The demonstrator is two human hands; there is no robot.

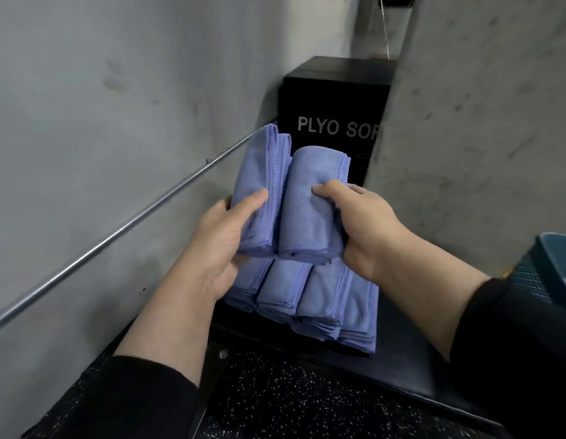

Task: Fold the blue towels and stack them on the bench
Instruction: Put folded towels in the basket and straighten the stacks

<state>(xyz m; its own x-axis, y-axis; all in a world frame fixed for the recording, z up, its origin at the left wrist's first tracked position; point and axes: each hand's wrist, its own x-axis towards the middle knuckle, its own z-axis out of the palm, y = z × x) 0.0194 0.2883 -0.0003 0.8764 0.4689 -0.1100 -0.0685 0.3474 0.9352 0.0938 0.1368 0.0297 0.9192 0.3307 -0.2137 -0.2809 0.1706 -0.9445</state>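
Dark bench [402, 359]: left hand [218, 245], right hand [367, 229] each grip folded blue towel above stack [307, 299].

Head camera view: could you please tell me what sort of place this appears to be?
Probably a gym: a black box printed "PLYO SOF", speckled rubber flooring, and a padded bench stacked with folded blue towels.

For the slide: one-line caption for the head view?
Left hand and right hand each grip a folded towel above the towel row on the bench.
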